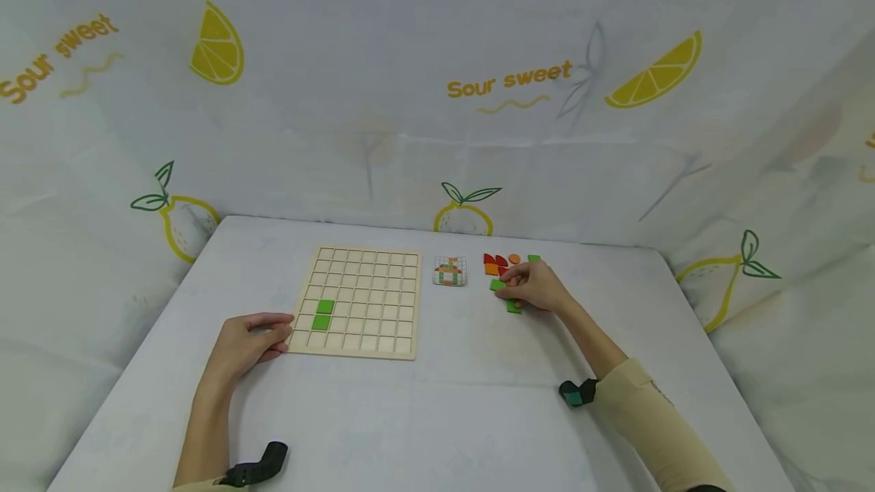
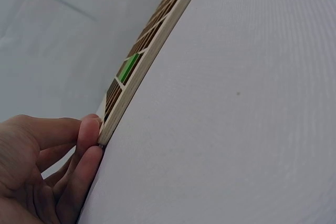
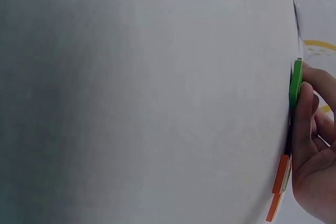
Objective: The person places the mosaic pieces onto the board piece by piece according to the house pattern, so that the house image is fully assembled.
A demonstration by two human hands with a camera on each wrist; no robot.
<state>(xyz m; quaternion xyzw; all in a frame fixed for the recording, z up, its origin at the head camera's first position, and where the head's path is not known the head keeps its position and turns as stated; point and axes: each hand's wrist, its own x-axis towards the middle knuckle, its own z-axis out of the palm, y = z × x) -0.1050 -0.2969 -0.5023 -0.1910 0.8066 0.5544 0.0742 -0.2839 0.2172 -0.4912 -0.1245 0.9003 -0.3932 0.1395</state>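
My left hand (image 1: 249, 344) pinches the near left corner of a wooden grid board (image 1: 369, 313), with thumb and fingertips at its edge in the left wrist view. Two green square tiles (image 1: 325, 307) sit in the board's cells, one in front of the other. My right hand (image 1: 536, 287) is over a group of small coloured pieces, right of the board. Its thumb and fingers pinch a green square tile (image 3: 296, 83). Around it lie another green tile (image 1: 513, 308), red pieces (image 1: 488, 258), an orange square (image 1: 491, 269) and an orange disc (image 1: 514, 258).
A small pattern card (image 1: 450, 271) with a coloured figure on a grid lies between board and pieces. One more green piece (image 1: 535, 257) is at the back of the group. A printed cloth wall (image 1: 369, 165) rises behind the white table (image 1: 437, 431).
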